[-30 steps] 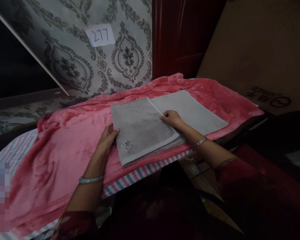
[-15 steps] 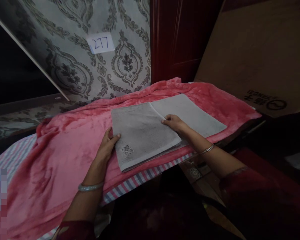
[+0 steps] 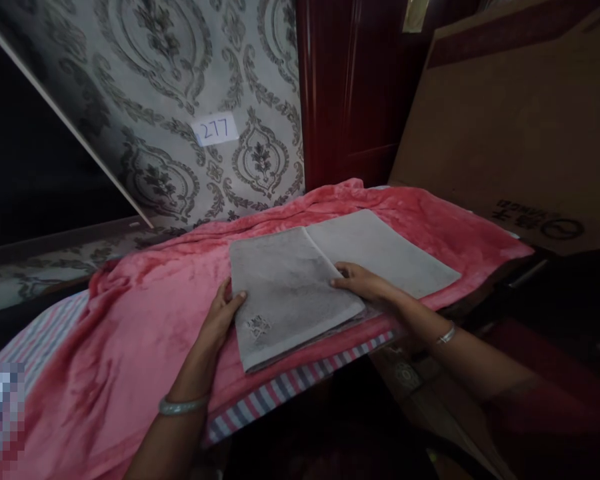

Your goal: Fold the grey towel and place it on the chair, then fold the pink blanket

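A grey towel (image 3: pixel 290 287) with an embroidered motif near one corner lies folded flat on a pink blanket (image 3: pixel 155 333). To the right of its white-trimmed edge spreads a lighter grey, flat section (image 3: pixel 385 247); I cannot tell whether it is the same cloth. My left hand (image 3: pixel 221 313) is closed on the towel's left edge, thumb on top and the other fingers partly hidden at the side. At the towel's right edge my right hand (image 3: pixel 360 281) pinches the trim between thumb and fingers.
Under the blanket shows a striped cover (image 3: pixel 300 383) on a long board. Behind stands a patterned wall with a paper marked 277 (image 3: pixel 215 129), beside a dark red door (image 3: pixel 350 87). A large cardboard box (image 3: pixel 510 133) leans at the back right; a dark panel (image 3: pixel 40 147) is at left.
The view has shifted, so the towel, blanket and wall sit lower in the picture. Both hands keep their hold on the towel's edges, and the towel looks unchanged.
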Tool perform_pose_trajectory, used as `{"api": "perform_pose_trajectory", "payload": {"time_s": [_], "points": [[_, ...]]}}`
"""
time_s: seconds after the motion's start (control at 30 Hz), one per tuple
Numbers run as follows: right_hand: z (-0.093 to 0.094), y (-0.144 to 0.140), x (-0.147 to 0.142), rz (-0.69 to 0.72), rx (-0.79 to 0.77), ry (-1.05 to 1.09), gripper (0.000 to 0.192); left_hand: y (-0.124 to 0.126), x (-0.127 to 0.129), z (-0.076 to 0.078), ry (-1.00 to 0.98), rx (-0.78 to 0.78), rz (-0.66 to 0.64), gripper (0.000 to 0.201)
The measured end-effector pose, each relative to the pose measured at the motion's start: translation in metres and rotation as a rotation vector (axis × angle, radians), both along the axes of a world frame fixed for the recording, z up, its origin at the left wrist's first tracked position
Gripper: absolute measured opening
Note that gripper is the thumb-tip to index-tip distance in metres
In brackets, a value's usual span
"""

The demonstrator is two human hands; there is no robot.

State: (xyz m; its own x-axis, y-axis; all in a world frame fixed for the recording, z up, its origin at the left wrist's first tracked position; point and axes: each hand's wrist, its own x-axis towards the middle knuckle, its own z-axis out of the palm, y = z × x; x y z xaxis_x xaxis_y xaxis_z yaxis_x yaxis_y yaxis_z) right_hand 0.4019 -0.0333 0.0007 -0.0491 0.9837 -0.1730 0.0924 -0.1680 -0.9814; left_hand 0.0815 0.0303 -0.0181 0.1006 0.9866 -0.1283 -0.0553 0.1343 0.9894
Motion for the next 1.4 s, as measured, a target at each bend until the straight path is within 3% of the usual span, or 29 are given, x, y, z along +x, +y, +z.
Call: {"api": "perform_pose_trajectory", "payload": {"time_s": [0.1, 0.17, 0.3, 0.43, 0.5, 0.6, 0.67, 0.73, 0.8, 0.87, 1.0, 1.13, 1.3, 1.4], "points": [[0.016, -0.001, 0.002, -0.018, -0.026, 0.181, 0.027, -0.003, 0.003, 0.005, 0.003, -0.029, 0.031, 0.095], [0.018, 0.001, 0.006, -0.084, -0.056, 0.186, 0.021, -0.004, 0.005, 0.006, 0.011, -0.045, 0.048, 0.094], [0.003, -0.002, 0.013, -0.122, -0.204, 0.095, 0.014, -0.003, 0.008, 0.005, 0.028, -0.054, 0.055, 0.094], [-0.012, -0.007, 0.016, -0.147, -0.156, 0.060, 0.012, 0.000, 0.009, 0.003, 0.093, -0.016, 0.045, 0.092], [-0.014, -0.007, 0.016, -0.159, -0.145, 0.056, 0.011, -0.003, 0.008, 0.005, 0.240, 0.077, 0.076, 0.085], [-0.014, -0.005, 0.017, -0.151, -0.159, 0.064, 0.008, -0.021, 0.012, 0.015, 0.655, 0.476, 0.160, 0.065], [-0.013, -0.004, 0.018, -0.149, -0.162, 0.040, 0.007, -0.043, 0.020, 0.022, 0.868, 0.790, 0.062, 0.046], [-0.011, -0.004, 0.019, -0.133, -0.163, 0.004, 0.008, -0.067, 0.034, 0.024, 0.961, 0.992, -0.187, 0.031], [-0.008, -0.005, 0.020, -0.089, -0.166, 0.001, 0.013, -0.087, 0.051, 0.022, 1.021, 1.083, -0.421, 0.027], [-0.004, -0.006, 0.020, -0.028, -0.162, 0.028, 0.019, -0.100, 0.067, 0.017, 1.122, 1.108, -0.528, 0.025], [0.005, -0.010, 0.017, -0.007, -0.118, 0.008, 0.025, -0.107, 0.088, 0.011, 1.310, 1.104, -0.515, 0.023], [0.008, -0.010, 0.017, -0.054, -0.118, 0.007, 0.023, -0.104, 0.097, 0.011, 1.356, 1.091, -0.497, 0.025], [-0.009, -0.010, 0.019, -0.063, -0.071, -0.096, 0.025, -0.100, 0.096, 0.004, 1.328, 1.119, -0.566, 0.029], [-0.021, -0.012, 0.020, -0.111, -0.020, -0.228, 0.029, -0.102, 0.092, 0.010, 1.335, 1.091, -0.596, 0.029]]}}
